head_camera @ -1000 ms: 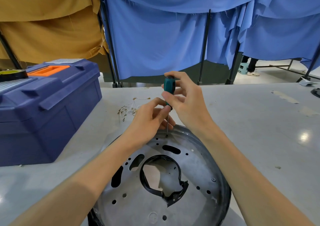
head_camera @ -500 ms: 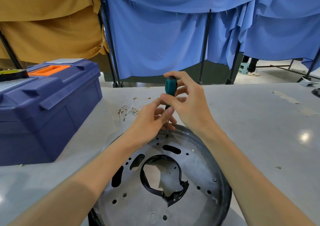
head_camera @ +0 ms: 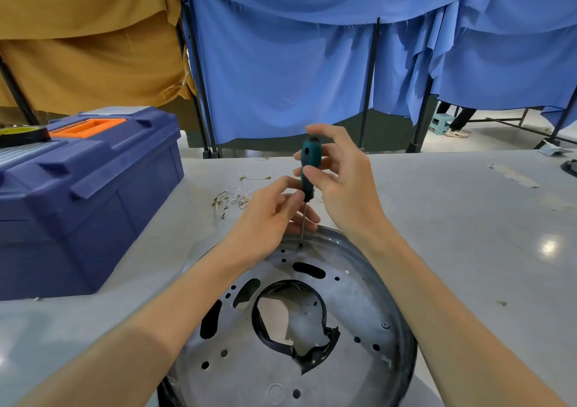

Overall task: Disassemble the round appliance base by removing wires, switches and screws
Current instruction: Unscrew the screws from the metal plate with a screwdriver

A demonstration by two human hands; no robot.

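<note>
A screw (head_camera: 300,245) at the far rim of the round metal base (head_camera: 352,300) is being undone: the right hand (head_camera: 340,185) grips the teal screwdriver (head_camera: 309,169) by its handle, the left hand (head_camera: 268,216) pinches its shaft, and the next move probably calls for firm, plumb twisting.

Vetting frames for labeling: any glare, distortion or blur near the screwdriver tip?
Head view: lamp glare on the table at the right and near left, none at the tip. Head view: wide-angle warp tilts the curtain poles and stretches the toolbox. Head view: screwdriver, left hand, right hand and round base look sharp, with soft shadows.
</note>
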